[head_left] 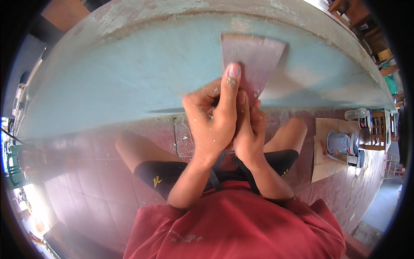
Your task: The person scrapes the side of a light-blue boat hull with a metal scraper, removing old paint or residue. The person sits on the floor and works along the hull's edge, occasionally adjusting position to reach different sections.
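Both my hands are closed together round the handle of a wide metal scraper [258, 56], and the handle itself is hidden by the fingers. My left hand [211, 118] has its thumb stretched up along the base of the blade. Close beside it, my right hand [251, 134] grips lower down. The flaring blade lies against or just over a light blue painted wall [129, 73], its broad edge near the wall's top ledge; contact along the edge cannot be made out. Pale paint flecks dot my left hand and the lower blade.
A worn grey ledge [142, 17] caps the wall. Reddish floor tiles [95, 172] spread below, with small chips near the wall's foot. At right, a cardboard sheet [320, 151] carries a clear bucket [337, 141] and cans; a plastic bottle [355, 113] lies beyond.
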Action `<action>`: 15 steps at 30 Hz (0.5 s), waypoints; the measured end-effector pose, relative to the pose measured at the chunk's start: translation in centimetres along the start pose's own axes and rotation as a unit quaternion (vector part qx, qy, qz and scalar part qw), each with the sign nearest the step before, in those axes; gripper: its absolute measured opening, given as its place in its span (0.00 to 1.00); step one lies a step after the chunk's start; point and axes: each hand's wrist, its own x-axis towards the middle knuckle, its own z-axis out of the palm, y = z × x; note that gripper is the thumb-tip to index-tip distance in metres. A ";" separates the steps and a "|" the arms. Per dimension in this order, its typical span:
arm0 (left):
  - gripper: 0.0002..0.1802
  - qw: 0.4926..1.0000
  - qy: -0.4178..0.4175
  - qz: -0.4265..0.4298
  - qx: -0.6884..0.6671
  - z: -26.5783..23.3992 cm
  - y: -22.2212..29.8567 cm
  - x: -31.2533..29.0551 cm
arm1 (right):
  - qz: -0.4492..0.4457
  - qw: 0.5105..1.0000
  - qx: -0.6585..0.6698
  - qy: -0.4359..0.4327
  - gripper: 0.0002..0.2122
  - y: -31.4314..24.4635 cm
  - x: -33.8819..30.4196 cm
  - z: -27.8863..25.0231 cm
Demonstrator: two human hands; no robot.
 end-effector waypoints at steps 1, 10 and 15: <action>0.26 1.000 0.001 -0.001 0.013 0.1 -0.2 -0.2 | 0.011 1.000 0.011 0.007 0.16 0.7 -0.5 -0.1; 0.26 0.998 -0.004 0.042 -0.035 1.3 3.3 1.9 | -0.006 0.998 0.046 -0.041 0.16 -1.3 1.7 -0.9; 0.26 0.999 0.001 0.026 0.029 0.4 0.3 0.1 | 0.007 0.999 0.038 -0.016 0.16 -0.4 0.6 -0.5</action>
